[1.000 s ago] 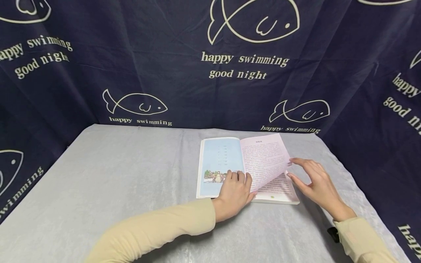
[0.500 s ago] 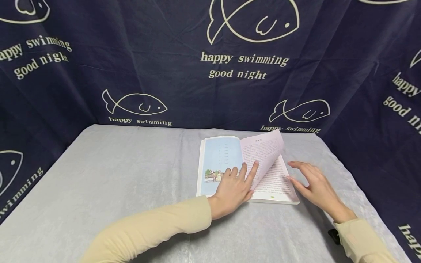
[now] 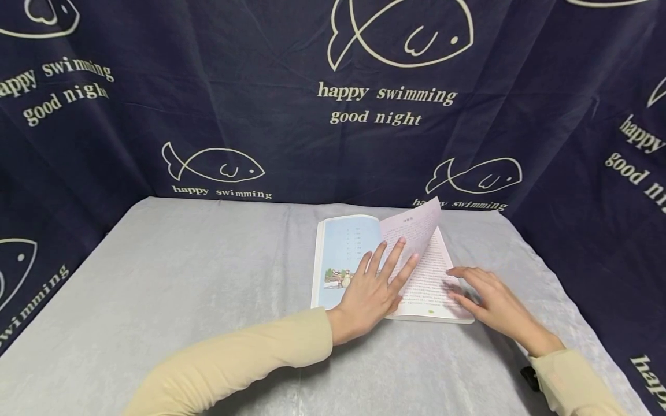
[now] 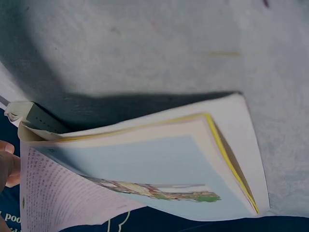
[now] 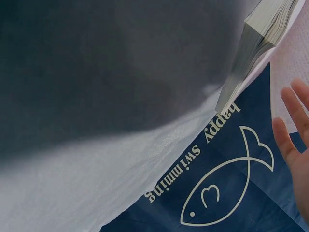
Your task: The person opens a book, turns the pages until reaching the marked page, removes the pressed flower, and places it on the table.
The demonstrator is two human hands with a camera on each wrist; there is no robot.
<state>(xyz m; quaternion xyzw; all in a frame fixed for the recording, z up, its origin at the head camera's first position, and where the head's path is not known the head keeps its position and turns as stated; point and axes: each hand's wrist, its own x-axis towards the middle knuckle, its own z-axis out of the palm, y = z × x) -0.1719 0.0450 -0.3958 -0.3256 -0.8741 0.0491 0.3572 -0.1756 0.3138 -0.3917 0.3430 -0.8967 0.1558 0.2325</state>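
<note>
An open book [image 3: 434,292] lies right of centre on the table in the head view. Its left side shows a pale blue page [image 3: 338,237] with a small coloured picture at the bottom. A pink text page [image 3: 416,226] stands half lifted from the right side, its far corner raised. My left hand [image 3: 366,297] lies over the fold with fingers straight and spread, against the pink page. By the book's right edge is my right hand [image 3: 491,300], fingers loosely extended, thumb and forefinger apart, holding nothing. The left wrist view shows the blue page [image 4: 145,159] and the book's corner close up.
A grey cloth covers the table [image 3: 208,260]. Dark blue curtains [image 3: 291,115] printed with white fish and lettering hang behind and at both sides. Thick page edges [image 5: 256,46] show in the right wrist view.
The pink page has swung leftward and risen, baring more of the text beneath. My left fingers have straightened and spread onto it. My right hand has left the page edge, then shifted slightly left.
</note>
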